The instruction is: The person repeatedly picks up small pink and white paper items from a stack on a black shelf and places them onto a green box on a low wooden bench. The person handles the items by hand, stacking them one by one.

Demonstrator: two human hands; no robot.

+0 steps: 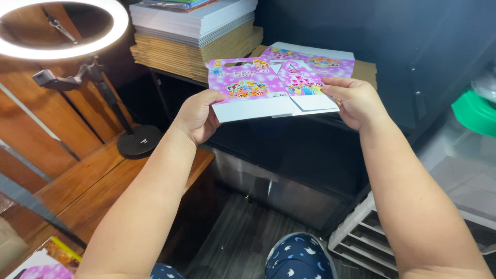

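your left grip (199,116) and right grip (351,101) each pinch an end of the flat pink printed carton (268,88), above the dark bench (289,150).

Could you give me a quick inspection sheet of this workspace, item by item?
Surface: wooden desk at left.
Job's things: flat pink box blank, held in the air by both ends.
Clutter: paper stacks, more pink blanks behind.
Hands: left hand and right hand both grip the blank.
Cables: nothing seen.
Surroundings: ring light on a stand, green lid, white drawer rack, dark floor.
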